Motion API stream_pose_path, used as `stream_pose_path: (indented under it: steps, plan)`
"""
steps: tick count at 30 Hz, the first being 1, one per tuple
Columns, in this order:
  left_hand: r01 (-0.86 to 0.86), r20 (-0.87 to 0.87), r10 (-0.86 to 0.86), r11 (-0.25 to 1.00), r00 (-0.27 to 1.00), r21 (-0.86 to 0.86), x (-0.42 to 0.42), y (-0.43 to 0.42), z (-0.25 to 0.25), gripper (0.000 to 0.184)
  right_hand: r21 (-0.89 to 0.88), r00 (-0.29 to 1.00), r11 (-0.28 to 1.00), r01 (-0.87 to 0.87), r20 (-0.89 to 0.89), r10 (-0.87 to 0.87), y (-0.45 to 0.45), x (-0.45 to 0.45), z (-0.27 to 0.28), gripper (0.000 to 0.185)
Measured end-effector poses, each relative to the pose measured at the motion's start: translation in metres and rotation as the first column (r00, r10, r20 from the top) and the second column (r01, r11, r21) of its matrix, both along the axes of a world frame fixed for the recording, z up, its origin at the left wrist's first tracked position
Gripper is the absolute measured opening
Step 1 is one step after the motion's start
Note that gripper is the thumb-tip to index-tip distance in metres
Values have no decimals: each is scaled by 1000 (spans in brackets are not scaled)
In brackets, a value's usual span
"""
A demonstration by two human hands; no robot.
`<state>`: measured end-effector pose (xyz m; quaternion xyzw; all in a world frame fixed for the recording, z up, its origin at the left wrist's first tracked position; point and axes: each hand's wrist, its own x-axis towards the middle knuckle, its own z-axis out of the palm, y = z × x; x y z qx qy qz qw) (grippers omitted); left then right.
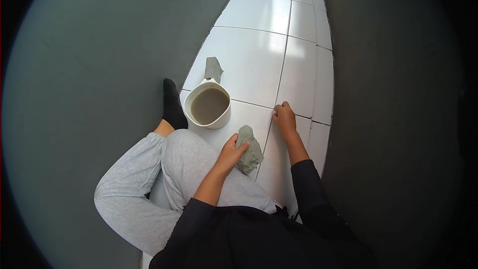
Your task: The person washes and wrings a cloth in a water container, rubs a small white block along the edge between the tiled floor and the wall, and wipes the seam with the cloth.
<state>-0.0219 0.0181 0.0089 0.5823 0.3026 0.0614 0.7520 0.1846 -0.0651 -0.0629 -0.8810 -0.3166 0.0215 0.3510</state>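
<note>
L hand (233, 152) grips grey sheet (250, 154), lower ctr of frame; R hand (285, 118) curled at floor (251, 60), mid-frame, can't tell if holding anything; prob. scrubbing step, next calls for sheet pressed flat

Head-worn view, close above the hands (231, 155), forward and down along white tiles (249, 60).

I count two sets of fingers, my left fingers (243, 146) and my right fingers (286, 105). There are two grey pieces, a crumpled piece (251, 156) and a flatter piece (212, 68), plus one white dipper (223, 119) and, on me, one visible black sock (172, 105).
</note>
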Motion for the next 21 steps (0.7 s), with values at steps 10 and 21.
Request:
stream_pose_path:
  steps: [10,21]
  plan:
    - [-52,18,53,997,998,-48,-2,0,-3,31,-2,995,998,-58,-77,58,-17,-36,10,14]
    - [-56,5,56,998,998,-13,0,3,0,30,-148,979,981,-126,-177,99,-27,-63,19,15]
